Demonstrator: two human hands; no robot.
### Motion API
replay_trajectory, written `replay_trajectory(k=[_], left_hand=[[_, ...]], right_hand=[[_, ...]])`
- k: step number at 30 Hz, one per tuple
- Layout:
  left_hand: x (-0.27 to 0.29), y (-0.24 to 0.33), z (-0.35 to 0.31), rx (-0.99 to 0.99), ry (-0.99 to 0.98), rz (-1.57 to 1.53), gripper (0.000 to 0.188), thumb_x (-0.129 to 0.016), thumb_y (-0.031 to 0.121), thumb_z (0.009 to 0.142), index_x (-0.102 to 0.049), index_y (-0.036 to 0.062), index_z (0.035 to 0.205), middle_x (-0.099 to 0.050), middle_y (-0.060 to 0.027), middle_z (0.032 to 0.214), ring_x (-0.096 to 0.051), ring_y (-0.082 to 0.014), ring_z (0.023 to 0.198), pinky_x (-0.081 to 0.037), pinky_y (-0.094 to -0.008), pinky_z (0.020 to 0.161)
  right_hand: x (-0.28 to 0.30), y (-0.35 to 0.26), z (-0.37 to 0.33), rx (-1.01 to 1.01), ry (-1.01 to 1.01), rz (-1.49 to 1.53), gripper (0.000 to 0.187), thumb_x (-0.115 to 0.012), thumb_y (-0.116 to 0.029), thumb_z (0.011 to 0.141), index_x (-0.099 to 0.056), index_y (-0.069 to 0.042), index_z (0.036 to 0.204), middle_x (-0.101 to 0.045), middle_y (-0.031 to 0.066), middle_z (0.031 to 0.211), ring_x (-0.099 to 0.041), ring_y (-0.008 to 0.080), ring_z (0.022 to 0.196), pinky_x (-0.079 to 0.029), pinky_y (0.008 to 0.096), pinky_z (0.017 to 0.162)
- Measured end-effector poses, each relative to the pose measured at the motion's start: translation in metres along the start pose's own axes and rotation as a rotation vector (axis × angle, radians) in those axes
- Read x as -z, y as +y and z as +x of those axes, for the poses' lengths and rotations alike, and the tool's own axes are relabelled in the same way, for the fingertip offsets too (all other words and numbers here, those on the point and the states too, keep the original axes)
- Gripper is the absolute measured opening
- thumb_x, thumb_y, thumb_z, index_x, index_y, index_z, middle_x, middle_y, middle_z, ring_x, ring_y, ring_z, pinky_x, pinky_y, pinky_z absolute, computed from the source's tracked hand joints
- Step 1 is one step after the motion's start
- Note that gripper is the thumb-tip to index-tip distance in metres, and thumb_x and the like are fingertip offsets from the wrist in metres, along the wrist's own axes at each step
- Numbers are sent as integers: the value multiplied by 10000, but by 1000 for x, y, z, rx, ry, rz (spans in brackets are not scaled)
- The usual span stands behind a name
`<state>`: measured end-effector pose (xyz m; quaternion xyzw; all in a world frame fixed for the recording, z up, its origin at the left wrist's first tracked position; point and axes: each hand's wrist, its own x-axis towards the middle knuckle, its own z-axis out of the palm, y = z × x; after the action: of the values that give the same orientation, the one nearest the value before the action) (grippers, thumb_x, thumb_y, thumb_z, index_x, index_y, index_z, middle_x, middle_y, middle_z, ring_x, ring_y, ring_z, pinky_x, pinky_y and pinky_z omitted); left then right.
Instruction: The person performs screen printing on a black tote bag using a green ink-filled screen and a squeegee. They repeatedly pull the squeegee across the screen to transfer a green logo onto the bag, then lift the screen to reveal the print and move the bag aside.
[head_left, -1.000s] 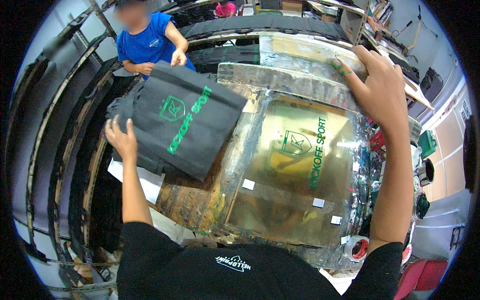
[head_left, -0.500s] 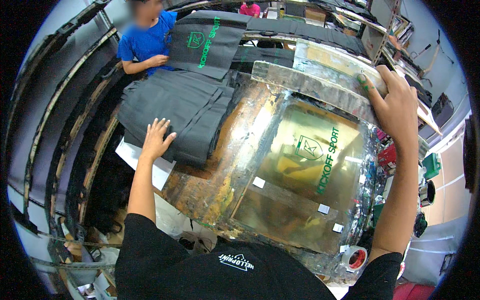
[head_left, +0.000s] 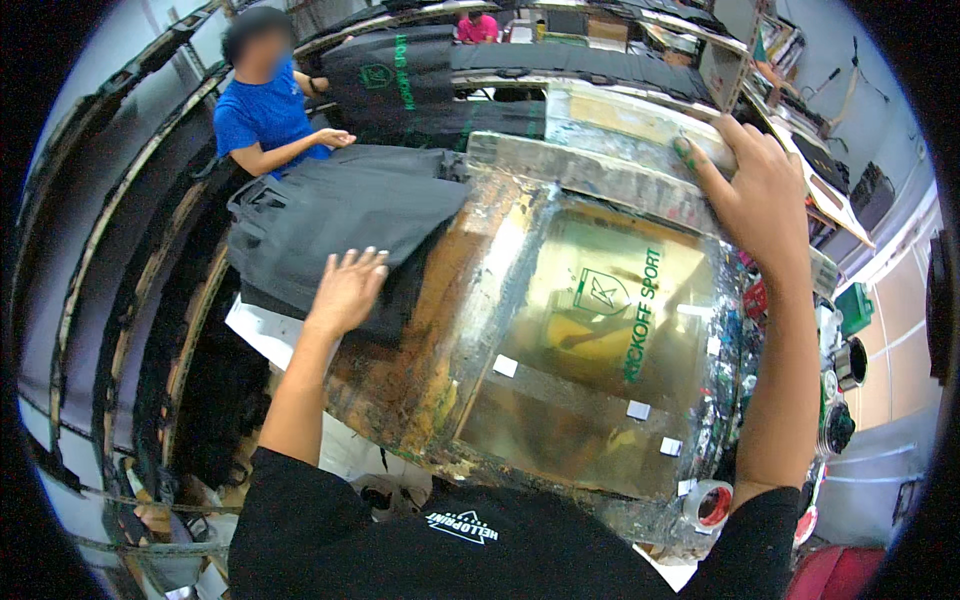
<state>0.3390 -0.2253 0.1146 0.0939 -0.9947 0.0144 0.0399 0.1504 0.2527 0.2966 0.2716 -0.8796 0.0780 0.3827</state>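
Note:
My left hand (head_left: 348,292) is at the near right edge of a stack of black fabric bags (head_left: 330,210). Its fingers lie over the top bag's edge; the thumb is hidden, and the hand appears closed on that edge. At the far right, my right hand (head_left: 758,195) grips the upper edge of a pale, ink-stained frame (head_left: 620,125), with green ink on the thumb. Between my arms, a worn printing board (head_left: 400,400) holds a glossy yellow-green panel (head_left: 580,345) marked with a green crest and lettering. Small white tabs (head_left: 637,410) sit on the panel.
Across the bags stands a co-worker (head_left: 262,110) in a blue shirt, beside a black bag (head_left: 385,75) with green printing. Curved-looking racks (head_left: 150,270) rise at the left. A tape roll (head_left: 709,505) lies at the board's near right corner. Ink cans (head_left: 850,362) stand farther right.
My left hand has moved right to the top bag's edge, and that bag has shifted. The printed bag by the co-worker has moved away; the co-worker's hand is now apart from it.

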Motion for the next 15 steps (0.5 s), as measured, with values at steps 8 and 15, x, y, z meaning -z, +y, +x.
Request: replay_trajectory(k=[8,15], left_hand=[[-88,271,50,-174,-375,-542,740,-282,572,1134,-400,39,1634,-395,-200,1696,-383,-485,1537,-172,-703,1262],[-145,306,42,-636,-49,-229,819,-490,680,1034,-413,161,1662,-291,-187,1749,-187,-493,1615,-35,-773,1242]], right_hand=[[-5,4,1,7,-16,-68,597,-547,-637,1006,-719,-86,1159,-754,190,1065,-718,368,1061,-481,571,912],[-5,-1,-10,17,49,-87,599,-598,-646,978,-756,-99,1164,-757,162,1002,-724,345,1001,-473,542,844]])
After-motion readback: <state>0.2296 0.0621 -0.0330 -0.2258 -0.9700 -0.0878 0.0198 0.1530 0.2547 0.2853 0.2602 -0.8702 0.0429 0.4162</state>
